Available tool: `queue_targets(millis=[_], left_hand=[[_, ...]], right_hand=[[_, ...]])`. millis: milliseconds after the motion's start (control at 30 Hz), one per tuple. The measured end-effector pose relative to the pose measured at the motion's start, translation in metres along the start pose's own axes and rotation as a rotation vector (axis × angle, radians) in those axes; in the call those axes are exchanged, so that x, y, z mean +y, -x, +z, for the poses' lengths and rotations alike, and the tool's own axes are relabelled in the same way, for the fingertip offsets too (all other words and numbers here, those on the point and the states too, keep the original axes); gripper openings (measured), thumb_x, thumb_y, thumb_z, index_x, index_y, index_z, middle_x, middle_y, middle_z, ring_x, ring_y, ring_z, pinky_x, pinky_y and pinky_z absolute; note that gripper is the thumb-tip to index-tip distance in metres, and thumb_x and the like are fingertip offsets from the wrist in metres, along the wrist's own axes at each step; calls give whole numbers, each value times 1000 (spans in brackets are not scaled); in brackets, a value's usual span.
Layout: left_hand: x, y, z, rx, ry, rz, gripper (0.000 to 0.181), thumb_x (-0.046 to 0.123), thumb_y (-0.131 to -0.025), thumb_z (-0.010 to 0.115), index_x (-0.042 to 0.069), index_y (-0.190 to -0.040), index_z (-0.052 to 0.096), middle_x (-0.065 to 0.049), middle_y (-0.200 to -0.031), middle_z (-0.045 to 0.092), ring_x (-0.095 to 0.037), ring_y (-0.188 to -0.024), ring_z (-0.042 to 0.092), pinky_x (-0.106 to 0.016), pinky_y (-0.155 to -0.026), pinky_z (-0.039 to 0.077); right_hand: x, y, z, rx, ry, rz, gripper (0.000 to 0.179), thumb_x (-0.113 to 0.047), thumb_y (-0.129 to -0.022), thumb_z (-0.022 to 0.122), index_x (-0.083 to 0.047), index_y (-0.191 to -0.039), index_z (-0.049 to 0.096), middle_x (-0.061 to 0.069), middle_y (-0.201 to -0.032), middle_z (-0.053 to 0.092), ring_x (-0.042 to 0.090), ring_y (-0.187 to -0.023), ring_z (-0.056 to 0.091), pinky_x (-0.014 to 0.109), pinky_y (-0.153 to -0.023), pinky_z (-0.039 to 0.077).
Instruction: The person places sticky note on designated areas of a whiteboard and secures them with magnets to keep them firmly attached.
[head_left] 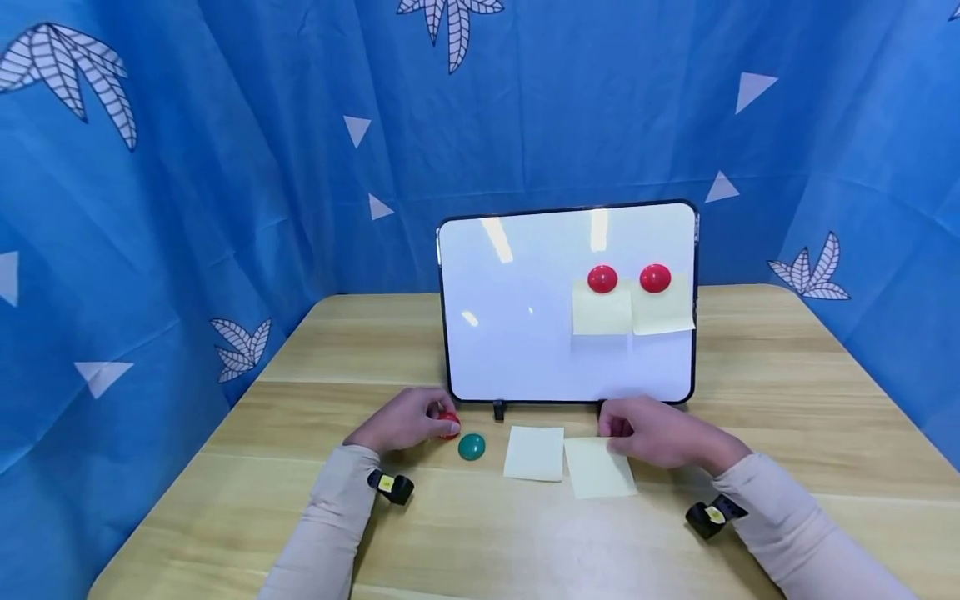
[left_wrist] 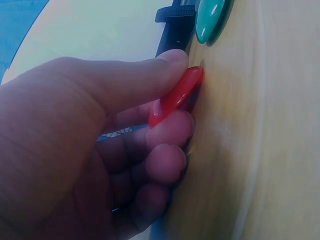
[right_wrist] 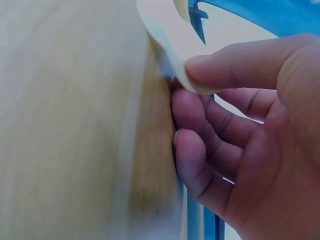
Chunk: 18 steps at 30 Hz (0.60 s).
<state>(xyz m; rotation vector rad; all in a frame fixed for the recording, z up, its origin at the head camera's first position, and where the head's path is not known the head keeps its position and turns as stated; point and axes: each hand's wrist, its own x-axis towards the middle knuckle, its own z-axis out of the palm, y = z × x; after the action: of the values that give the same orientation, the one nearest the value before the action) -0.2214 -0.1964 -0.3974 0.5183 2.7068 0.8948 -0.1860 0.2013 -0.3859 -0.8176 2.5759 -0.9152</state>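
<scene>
My left hand (head_left: 408,421) pinches a red magnet (left_wrist: 177,97) between thumb and fingers, low over the table. Just right of it lies a green magnet (head_left: 472,447). My right hand (head_left: 656,433) pinches the upper right corner of a pale yellow sticky note (head_left: 600,468); in the right wrist view that note (right_wrist: 172,37) bends up from the wood toward the thumb. Beside it, to the left, a second sticky note (head_left: 534,453) lies flat. Behind both hands stands a whiteboard (head_left: 517,333) with a black frame.
On the board's right half, one red magnet (head_left: 602,279) and another red magnet (head_left: 656,278) sit at the tops of two hanging sticky notes. Small black feet (head_left: 498,409) support the board on the wooden table (head_left: 465,533). A blue patterned curtain (head_left: 562,125) surrounds the back and sides.
</scene>
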Motion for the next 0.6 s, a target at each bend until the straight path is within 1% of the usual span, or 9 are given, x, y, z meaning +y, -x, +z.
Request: queue_targets(millis=[167,267,433,533,600], left_hand=[[1,-1,0,-2,10,11,9,28,-91,75,26,-95,68,1,-85,63,-21,-75,57,-35,-64,47],[1,1,1,-6,7,16,8,28,-92,75,26,-96,68,1,-84,63,-20,-74,57,-35,-64,47],[1,2,0,2,-3,29,7,26,-93,73,25,-97,68,2,-82,63,-18,-70,57,-34,-62,47],[1,3,-1,5,11,28,6,24,-94,73,26,-99,69,2,-81,64,-18,-69,57,-33,-61,47],[1,3,-1,-3,31,36,6,22,-95,72,24,-100,69,1,-81,64,-18,-68,57,-34,-60,48]], right_hand=[[4,2,-2,8,-51,12,8,-8,-94,68,-15,-93,63,-1,-84,58,20,-80,55,32,-68,47],[5,2,0,6,-75,13,10,-7,-95,66,-16,-94,63,-2,-85,59,20,-81,55,32,-69,48],[8,0,0,33,-110,-18,10,-4,-94,63,-14,-97,64,0,-89,60,21,-85,56,33,-72,48],[10,0,0,64,-128,-41,13,-3,-95,63,-13,-104,64,0,-96,61,20,-88,57,33,-75,49],[12,0,0,89,-129,-64,18,-2,-95,63,-14,-108,64,1,-100,62,20,-88,57,33,-77,49]])
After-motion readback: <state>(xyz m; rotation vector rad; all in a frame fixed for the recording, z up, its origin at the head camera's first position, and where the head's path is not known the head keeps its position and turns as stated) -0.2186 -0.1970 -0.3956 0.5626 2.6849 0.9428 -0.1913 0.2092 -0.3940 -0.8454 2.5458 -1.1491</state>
